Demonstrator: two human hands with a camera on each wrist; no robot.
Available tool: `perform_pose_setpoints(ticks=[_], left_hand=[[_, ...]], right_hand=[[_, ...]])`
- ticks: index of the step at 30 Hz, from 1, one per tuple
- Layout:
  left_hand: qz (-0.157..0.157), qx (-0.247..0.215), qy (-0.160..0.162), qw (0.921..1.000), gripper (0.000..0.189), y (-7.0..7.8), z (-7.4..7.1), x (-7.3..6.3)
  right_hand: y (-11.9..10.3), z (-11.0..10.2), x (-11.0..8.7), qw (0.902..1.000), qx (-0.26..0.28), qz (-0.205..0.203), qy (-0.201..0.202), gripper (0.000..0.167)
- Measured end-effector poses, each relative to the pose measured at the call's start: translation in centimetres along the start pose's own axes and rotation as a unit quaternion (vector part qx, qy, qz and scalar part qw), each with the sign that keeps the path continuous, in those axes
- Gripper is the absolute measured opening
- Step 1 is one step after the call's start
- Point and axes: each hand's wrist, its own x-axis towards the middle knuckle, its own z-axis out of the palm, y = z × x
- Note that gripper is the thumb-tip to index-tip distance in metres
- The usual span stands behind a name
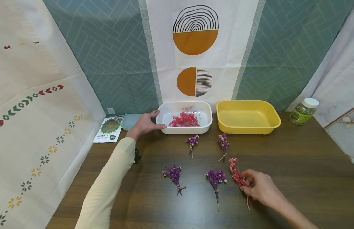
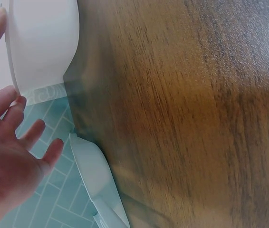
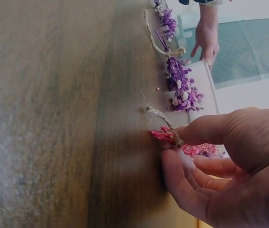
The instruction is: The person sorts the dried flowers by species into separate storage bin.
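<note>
My right hand [image 1: 261, 187] pinches a small bunch of pink dried flowers [image 1: 235, 170] close to its twine tie, low over the wooden table. The stem ends and twine [image 3: 160, 116] stick out past the thumb in the right wrist view. At the left end of a white tub [image 1: 204, 129], my left hand [image 1: 145, 123] touches the rim with thumb and fingertips, its other fingers loosely spread. Loose pink flowers [image 1: 184, 119] lie inside that tub. Purple bunches lie on the table: one [image 1: 216, 179] beside the pink bunch, another [image 1: 174, 175] farther left.
Two more purple bunches [image 1: 192, 140] [image 1: 223, 143] lie below the tubs. A yellow tub [image 1: 248, 129] stands right of the white one, then a lidded jar [image 1: 303, 111]. At the left are a pale blue tray [image 1: 131, 119] and a sunflower packet [image 1: 108, 129].
</note>
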Motion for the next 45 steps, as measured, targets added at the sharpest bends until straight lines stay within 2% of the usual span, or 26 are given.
perform_pose_setpoints(ticks=[14,29,36,45], left_hand=[[0.000,-0.003,0.002,1.0000,0.102,0.1,0.0,-0.1],[0.000,0.003,-0.001,1.0000,0.102,0.1,-0.1,-0.1],[-0.004,-0.002,-0.001,1.0000,0.102,0.0,0.0,-0.1],[-0.004,-0.007,0.002,1.0000,0.102,0.0,0.0,-0.2]], right_hand=[[0.1,-0.6,-0.3,0.9995,0.030,0.006,0.007,0.036],[-0.8,-2.2,0.3,0.9996,0.020,-0.011,0.019,0.036],[-1.0,-2.6,0.9,0.9984,0.006,-0.048,0.031,0.037],[-1.8,-3.1,1.7,0.9966,-0.012,-0.072,0.038,0.037]])
